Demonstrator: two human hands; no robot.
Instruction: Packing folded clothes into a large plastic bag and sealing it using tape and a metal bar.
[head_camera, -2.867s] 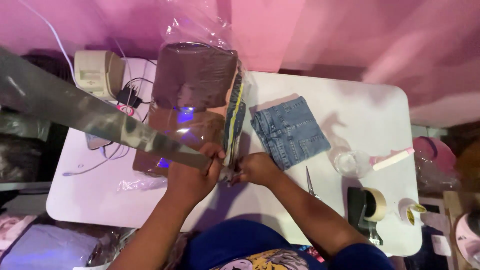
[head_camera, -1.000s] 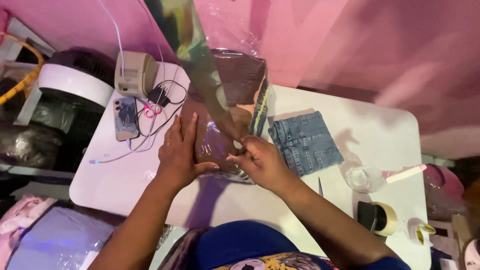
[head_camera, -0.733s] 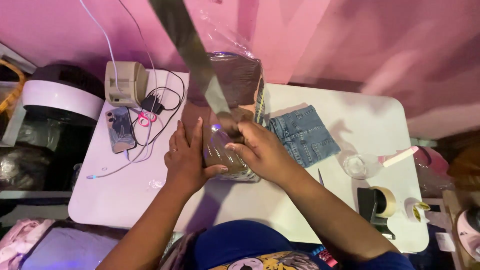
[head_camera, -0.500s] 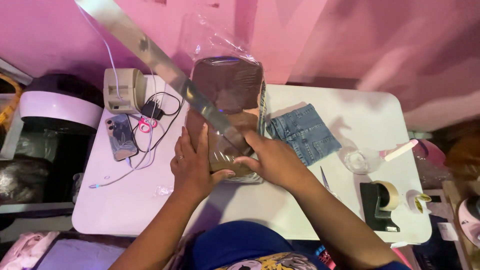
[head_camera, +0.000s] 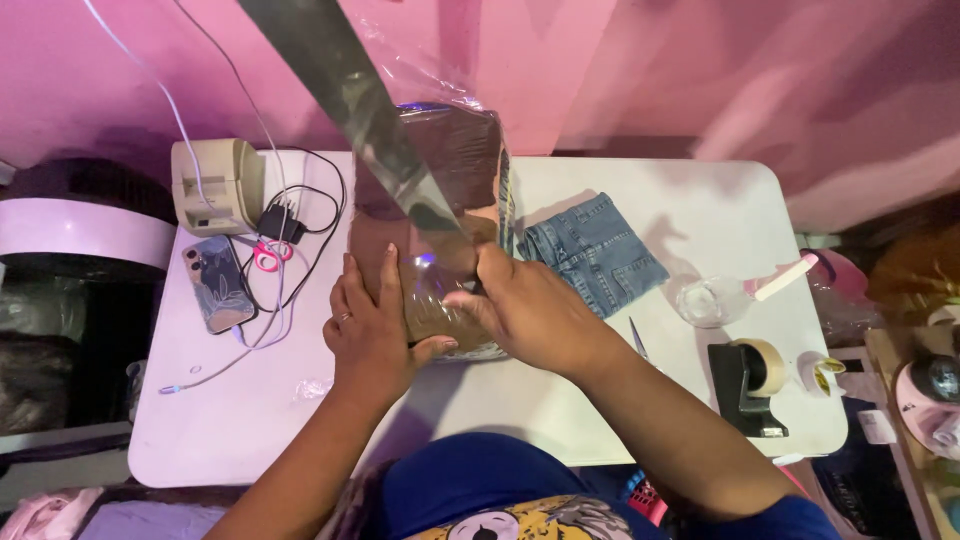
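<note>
A brown folded garment inside a clear plastic bag (head_camera: 440, 200) lies on the white table (head_camera: 250, 420), in the middle. My left hand (head_camera: 375, 330) rests flat on the bag's near left part, fingers spread. My right hand (head_camera: 525, 310) presses on the near right part, pinching the end of a long strip of clear tape (head_camera: 355, 95). The strip runs up and to the left, toward the camera.
Folded blue denim (head_camera: 595, 250) lies right of the bag. A small printer (head_camera: 215, 185), a charger with cables (head_camera: 285, 220) and a phone (head_camera: 218, 283) sit at left. Scissors (head_camera: 638, 338), a tape dispenser (head_camera: 750, 380), a clear cup (head_camera: 705, 300) and small tape rolls (head_camera: 825, 372) sit at right.
The tape strip has swung from the far left to run up over the bag. Both hands have moved from the bag's near edge onto its top.
</note>
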